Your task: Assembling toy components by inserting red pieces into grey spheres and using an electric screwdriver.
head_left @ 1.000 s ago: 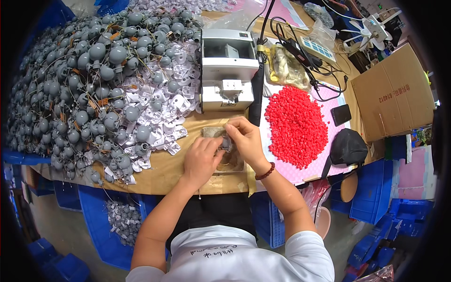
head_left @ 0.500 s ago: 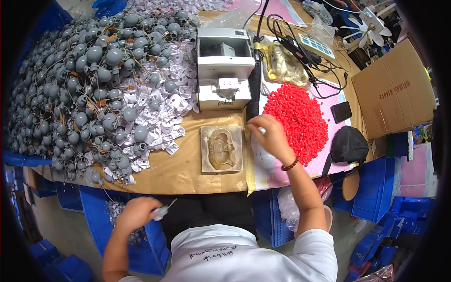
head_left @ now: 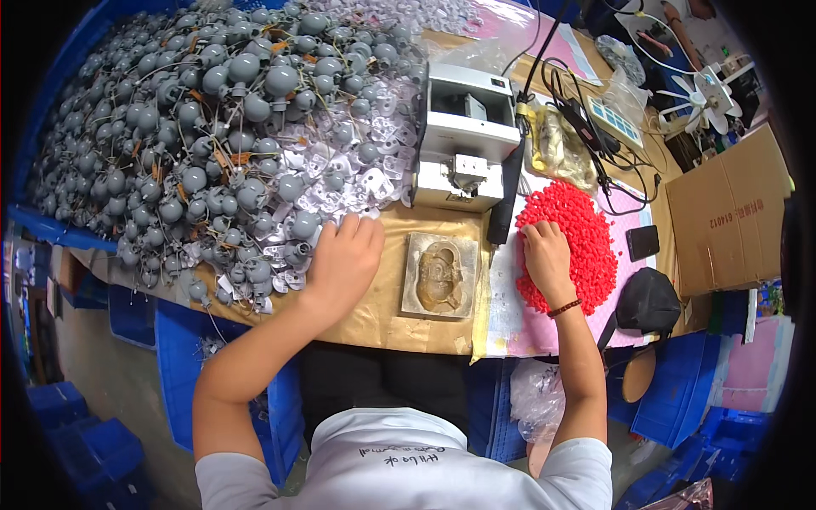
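My left hand (head_left: 347, 262) is at the near right edge of a heap of white plastic parts (head_left: 374, 183), its fingers bent down into them; whatever they grip is hidden. My right hand (head_left: 546, 255) rests on the left side of a pile of small red plastic pieces (head_left: 586, 242). Its fingers are curled together, and what they hold cannot be made out. Between the hands lies a square metal block (head_left: 412, 297) with a shaped, brownish hollow (head_left: 439, 276). Many grey ball-shaped parts with wires (head_left: 194, 178) are heaped left of my left hand.
A white bench machine (head_left: 463, 136) stands behind the block, with a black rod-shaped tool (head_left: 503, 208) beside it. Toward the right are a black phone (head_left: 643, 243), a black pouch (head_left: 648, 302), a cardboard box (head_left: 727, 212), a power strip (head_left: 616, 121) and a small fan (head_left: 701, 98). Blue bins (head_left: 676, 382) stand below the table.
My left hand has risen from below the table edge to the white parts; the small pale piece it held no longer shows. My right hand has moved onto the red pile. The view has shifted.
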`<state>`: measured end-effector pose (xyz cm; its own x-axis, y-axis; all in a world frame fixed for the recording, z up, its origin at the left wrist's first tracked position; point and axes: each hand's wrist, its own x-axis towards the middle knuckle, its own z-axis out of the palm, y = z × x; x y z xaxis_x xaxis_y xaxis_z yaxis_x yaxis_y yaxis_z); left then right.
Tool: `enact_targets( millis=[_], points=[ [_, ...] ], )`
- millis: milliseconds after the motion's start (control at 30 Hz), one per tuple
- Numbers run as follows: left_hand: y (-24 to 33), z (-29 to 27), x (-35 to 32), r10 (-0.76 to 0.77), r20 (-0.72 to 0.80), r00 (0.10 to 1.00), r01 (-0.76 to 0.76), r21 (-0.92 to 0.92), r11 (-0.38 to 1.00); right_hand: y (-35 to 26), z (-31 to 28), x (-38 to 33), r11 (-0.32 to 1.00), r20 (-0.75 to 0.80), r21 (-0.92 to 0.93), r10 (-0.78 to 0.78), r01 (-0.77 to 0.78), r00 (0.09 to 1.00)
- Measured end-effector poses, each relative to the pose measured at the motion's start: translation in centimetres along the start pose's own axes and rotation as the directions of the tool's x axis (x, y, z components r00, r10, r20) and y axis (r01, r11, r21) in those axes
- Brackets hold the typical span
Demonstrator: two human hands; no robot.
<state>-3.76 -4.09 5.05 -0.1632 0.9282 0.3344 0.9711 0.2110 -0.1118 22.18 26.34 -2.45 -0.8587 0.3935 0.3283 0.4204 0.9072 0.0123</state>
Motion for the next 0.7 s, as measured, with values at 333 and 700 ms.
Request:
enact_targets(
  millis=[333, 700],
  points=[
    [-2.5, 3.7, 0.1, -0.029, 0.053, 0.998, 0.021, 0.153, 0.988, 0.9, 0.5, -0.5, 0.999, -0.047, 0.005, 0.034, -0.034, 0.998],
    [-2.8, 0.8, 1.0, 0.017, -0.119, 0.993, -0.033, -0.141, 0.989, 1.1, -0.2, -0.4, 0.995, -0.116, 0.076, 0.070, -0.061, 0.991]
  ],
)
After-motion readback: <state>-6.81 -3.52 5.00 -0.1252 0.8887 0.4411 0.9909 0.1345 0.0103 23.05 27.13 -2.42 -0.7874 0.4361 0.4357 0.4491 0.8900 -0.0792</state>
